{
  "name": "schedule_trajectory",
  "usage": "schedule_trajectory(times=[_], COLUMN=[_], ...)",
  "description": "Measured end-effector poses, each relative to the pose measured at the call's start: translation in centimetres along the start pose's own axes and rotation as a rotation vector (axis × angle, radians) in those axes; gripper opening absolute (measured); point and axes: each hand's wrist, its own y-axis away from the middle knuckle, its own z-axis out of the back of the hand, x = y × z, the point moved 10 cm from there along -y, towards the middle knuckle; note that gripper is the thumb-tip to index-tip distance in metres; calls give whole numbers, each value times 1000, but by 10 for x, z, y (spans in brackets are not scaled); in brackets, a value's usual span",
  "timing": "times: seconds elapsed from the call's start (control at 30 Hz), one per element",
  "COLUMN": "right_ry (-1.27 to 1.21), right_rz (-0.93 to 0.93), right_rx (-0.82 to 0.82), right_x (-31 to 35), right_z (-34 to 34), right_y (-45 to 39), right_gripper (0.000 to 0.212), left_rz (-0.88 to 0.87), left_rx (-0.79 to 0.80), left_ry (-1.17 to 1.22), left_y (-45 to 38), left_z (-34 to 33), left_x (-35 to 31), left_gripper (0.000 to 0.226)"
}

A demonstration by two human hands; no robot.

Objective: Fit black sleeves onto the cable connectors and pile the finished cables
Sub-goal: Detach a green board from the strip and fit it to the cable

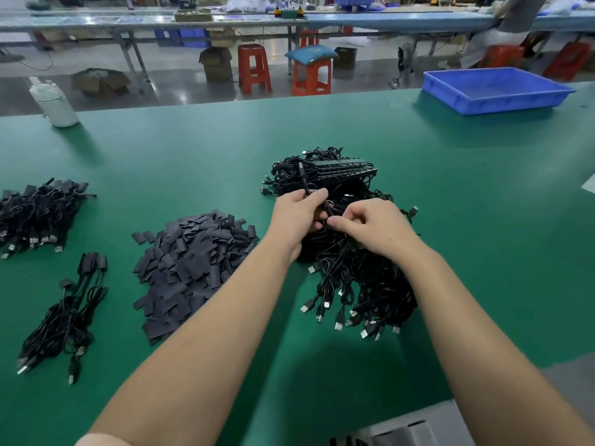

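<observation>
Both hands work over the heap of unsleeved cables (363,278). The left hand (297,217) grips one cable (302,178) (its connector end pointing up), while the right hand (370,225) pinches its wires.

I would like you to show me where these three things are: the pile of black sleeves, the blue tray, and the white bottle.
pile of black sleeves (190,268): head view, middle of the heap.
blue tray (495,101): head view, its front wall.
white bottle (54,104): head view, its body.
</observation>
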Motion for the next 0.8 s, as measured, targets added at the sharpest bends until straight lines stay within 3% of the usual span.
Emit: schedule_trajectory(times=[0.17, 0.43, 0.57, 0.67, 0.8], right_ry=[-139, -238, -194, -174, -104], right_rz=[56, 92, 100, 92, 114], right_rx=[-48, 249, 271, 264, 244], right_x=[0, -20, -16, -13, -4], right_z=[13, 9, 2, 1, 6], right_y=[5, 16, 13, 11, 13], right_gripper=[51, 13, 5, 1, 17], left_rz=[5, 68, 226, 317, 338], left_rx=[17, 5, -24, -48, -26], left_ry=[133, 401, 463, 347, -14], left_y=[9, 28, 40, 48, 57], left_z=[19, 65, 75, 84, 89], left_x=[-3, 5, 38, 60, 75], left_gripper=[6, 26, 11, 14, 44])
